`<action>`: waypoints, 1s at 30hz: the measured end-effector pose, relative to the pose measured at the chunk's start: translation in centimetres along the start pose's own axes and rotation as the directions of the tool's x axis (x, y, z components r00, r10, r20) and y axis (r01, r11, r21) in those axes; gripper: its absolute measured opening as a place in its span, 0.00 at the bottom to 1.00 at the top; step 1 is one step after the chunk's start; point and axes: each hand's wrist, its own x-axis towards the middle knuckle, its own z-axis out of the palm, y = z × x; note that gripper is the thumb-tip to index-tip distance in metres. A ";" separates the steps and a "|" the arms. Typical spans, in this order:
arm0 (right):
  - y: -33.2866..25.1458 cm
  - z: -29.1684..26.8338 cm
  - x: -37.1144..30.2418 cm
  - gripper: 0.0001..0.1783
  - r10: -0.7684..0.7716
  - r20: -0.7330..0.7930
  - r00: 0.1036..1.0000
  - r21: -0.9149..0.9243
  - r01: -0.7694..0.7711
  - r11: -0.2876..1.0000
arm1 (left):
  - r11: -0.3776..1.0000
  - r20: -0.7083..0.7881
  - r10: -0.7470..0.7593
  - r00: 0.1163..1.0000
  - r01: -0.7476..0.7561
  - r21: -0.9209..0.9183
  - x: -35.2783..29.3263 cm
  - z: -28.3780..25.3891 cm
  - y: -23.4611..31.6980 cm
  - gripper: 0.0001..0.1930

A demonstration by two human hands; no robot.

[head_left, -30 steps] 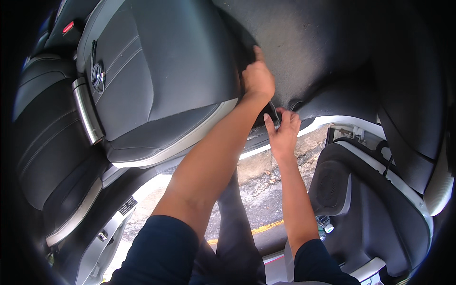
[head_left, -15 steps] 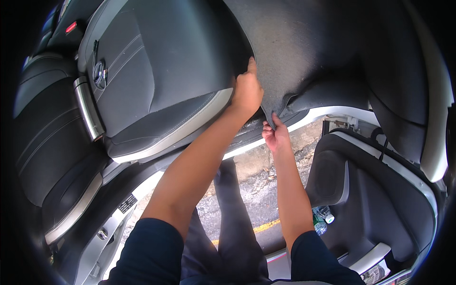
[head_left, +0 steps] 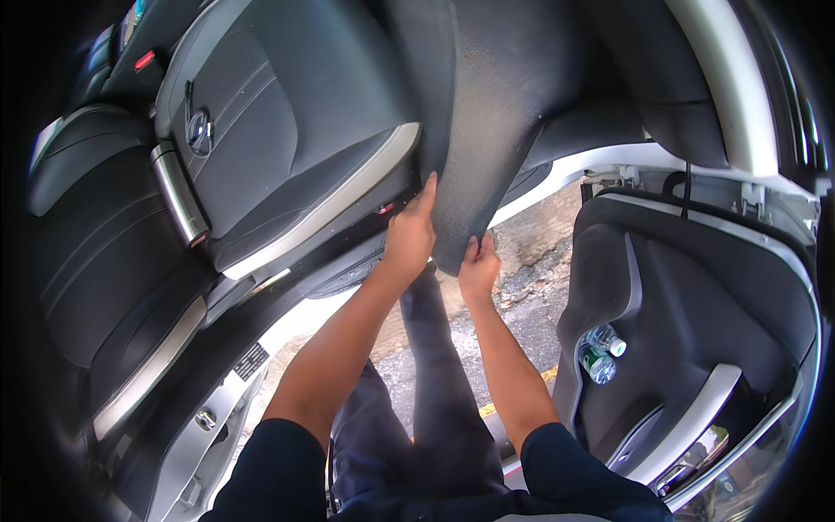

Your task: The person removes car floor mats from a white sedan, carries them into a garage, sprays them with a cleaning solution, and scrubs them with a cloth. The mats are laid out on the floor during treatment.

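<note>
A grey car floor mat (head_left: 497,130) stretches from the footwell out over the door sill, its near end hanging past the sill. On its left edge, my left hand (head_left: 412,238) is closed, with the index finger pointing along the edge. My right hand (head_left: 479,268) pinches the near right edge between thumb and fingers. Just left of the mat is the black car seat (head_left: 348,96) with a light-coloured side trim. The mat's far end fades into the dark footwell and cannot be made out.
A coiled cable (head_left: 199,130) lies on the seat. A silver metal cylinder (head_left: 178,193) rests between the seats. The open car door (head_left: 696,287) stands at the right, with plastic bottles (head_left: 598,364) in its pocket. Below the sill is rough pavement (head_left: 531,291).
Both hands have moved toward me, drawing the mat out over the sill. My left hand has come away from the seat's front corner and is lower.
</note>
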 end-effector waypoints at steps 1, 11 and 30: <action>-0.2 0.0 -1.0 0.07 -0.003 0.000 1.000 -0.002 0.003 1.000 | 1.000 -0.004 0.022 1.000 -0.022 -0.004 -1.1 -0.4 -0.1 0.29; 1.5 -1.8 -20.4 0.15 0.017 -0.016 1.000 -0.033 -0.018 0.999 | 0.987 0.252 0.047 0.966 -0.006 -0.162 -20.6 -3.5 -3.9 0.32; 6.4 -19.4 -68.3 0.13 0.296 0.017 0.955 0.156 -0.295 0.943 | 0.983 0.239 0.074 0.968 -0.030 -0.183 -65.5 -13.8 3.8 0.26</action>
